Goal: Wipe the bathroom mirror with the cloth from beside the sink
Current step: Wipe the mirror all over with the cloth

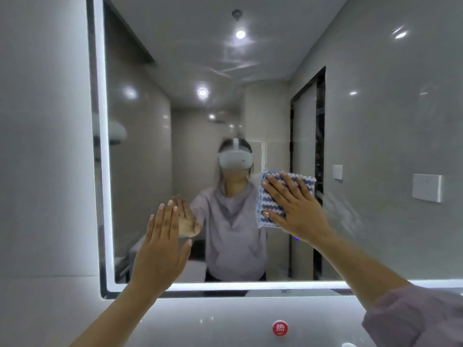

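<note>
A large wall mirror [250,71] with a lit white border fills most of the view. My right hand [297,209] lies flat, fingers spread, pressing a blue-and-white zigzag cloth [271,199] against the glass right of centre. My left hand [162,244] is flat with straight fingers, its fingertips touching the mirror at lower left and holding nothing. The reflection shows a person in a grey hoodie wearing a headset, with both hands mirrored. Faint streaks show on the glass near the top.
Below the mirror's lit lower edge [225,286] is a pale wall strip with a round red hot-water label [279,328]. A grey tiled wall [45,146] stands left of the mirror. The reflection shows a dark-framed door, wall switches and ceiling lights.
</note>
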A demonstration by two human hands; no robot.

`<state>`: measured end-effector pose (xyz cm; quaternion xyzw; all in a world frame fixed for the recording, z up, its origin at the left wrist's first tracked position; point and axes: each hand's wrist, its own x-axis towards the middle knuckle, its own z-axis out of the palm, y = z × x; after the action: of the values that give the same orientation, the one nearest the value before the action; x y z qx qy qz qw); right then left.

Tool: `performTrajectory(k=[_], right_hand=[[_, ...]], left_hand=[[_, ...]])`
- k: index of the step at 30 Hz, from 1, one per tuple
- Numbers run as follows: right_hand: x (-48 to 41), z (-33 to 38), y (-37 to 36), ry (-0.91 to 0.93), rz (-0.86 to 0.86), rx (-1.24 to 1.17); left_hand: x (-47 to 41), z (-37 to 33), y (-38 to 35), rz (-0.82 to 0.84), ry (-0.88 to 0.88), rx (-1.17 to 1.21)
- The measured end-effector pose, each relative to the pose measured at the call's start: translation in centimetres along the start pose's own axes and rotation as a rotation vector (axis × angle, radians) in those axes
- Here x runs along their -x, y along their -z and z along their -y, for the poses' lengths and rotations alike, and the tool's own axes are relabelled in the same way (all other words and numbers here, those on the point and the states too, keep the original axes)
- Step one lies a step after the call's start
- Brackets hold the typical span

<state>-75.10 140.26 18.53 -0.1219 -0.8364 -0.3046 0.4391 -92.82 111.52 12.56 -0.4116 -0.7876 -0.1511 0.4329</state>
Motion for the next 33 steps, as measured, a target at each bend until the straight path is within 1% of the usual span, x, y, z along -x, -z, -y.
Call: performTrajectory(k=[3,9,16,20,24,33], right_hand=[[0.7,-0.8,0.3,-0.062,-0.012,-0.015],[0.9,0.2,0.6,-0.111,0.021,0.031],[0.9,0.9,0.0,-0.144,0.018,0.021],[1.1,2.1,-1.1,-0.185,-0.053,-0.008],[3.1,4.3,-3.1,-0.082,-0.092,0.009],[9.3,8.3,-6.4,-0.008,-0.055,-0.016]], left_hand=[[-0.7,-0.6,0.3,-0.01,-0.072,-0.032],[-3.5,-3.4,0.3,-0.049,-0.151,0.012],[-5.2,-6.9,-2.9,0.003,-0.133,0.098],[-5.4,-7.7,-4.8,-0.047,-0.106,0.168],[-5.4,-7.4,-5.8,-0.113,-0.117,0.192],[-5.4,-7.7,-6.2,-0.18,-0.116,0.194]])
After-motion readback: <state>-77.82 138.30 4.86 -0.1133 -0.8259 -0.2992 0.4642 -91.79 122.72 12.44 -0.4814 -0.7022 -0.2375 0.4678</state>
